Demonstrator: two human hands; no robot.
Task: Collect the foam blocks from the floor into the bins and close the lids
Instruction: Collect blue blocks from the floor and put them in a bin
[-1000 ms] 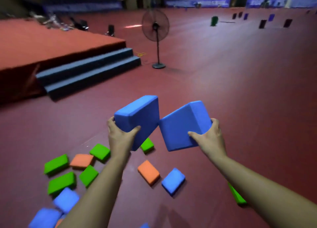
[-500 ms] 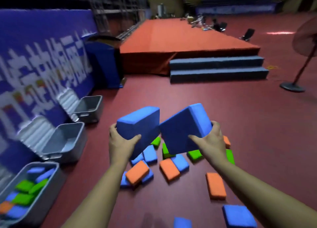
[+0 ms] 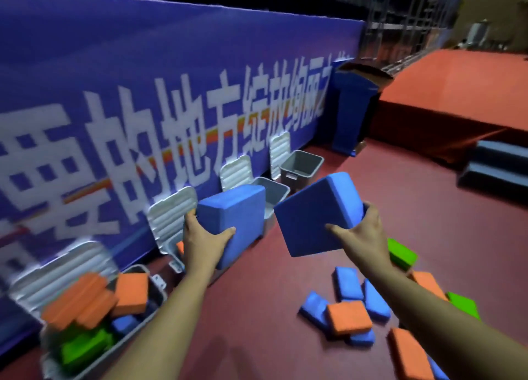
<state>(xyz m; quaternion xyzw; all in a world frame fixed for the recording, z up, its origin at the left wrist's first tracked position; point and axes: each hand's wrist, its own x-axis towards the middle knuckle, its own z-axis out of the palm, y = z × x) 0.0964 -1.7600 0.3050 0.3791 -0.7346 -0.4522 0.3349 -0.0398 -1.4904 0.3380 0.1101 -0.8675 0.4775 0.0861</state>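
Observation:
My left hand (image 3: 204,244) grips a blue foam block (image 3: 233,221) and my right hand (image 3: 364,236) grips a second blue foam block (image 3: 317,214), both held at chest height. Several grey bins with raised white lids line the banner wall. The nearest bin (image 3: 155,289) at lower left is heaped with orange, green and blue blocks. The bin behind my left hand is mostly hidden. Two further bins (image 3: 274,192) (image 3: 301,165) look empty. Loose orange blocks (image 3: 350,316), blue blocks (image 3: 347,282) and green blocks (image 3: 401,254) lie on the red floor at lower right.
A blue banner wall (image 3: 171,94) with white characters runs along the left. A blue padded stand (image 3: 351,108) sits past the last bin. An orange stage (image 3: 457,94) with dark steps (image 3: 497,168) is at the right. Bare red floor (image 3: 257,308) lies between my arms.
My view has swung left toward the banner wall. The row of bins is now ahead and closer. Both hands still hold the same blue blocks.

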